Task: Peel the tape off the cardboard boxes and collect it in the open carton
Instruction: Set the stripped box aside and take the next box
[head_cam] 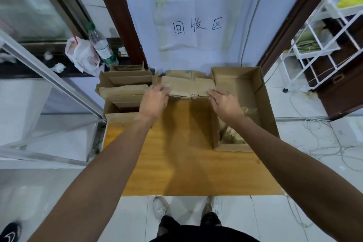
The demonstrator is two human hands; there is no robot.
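Far left on the wooden surface [186,163]: a stack of cardboard boxes [125,88]. Your left hand [155,100] is curled around the left end of a flattened cardboard box [186,88], held just above the far edge. Your right hand [225,104] pinches its right end. The open carton [263,92] sits right, touching the surface's right side. Tape scraps [235,135] are piled in its near end.

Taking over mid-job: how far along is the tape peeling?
Done: some crumpled tape lies in the open carton. In hand: the left hand and right hand are on a flattened box at the far edge of the table; no peeled strip shows. Left: that box, plus the pile of boxes beside it.
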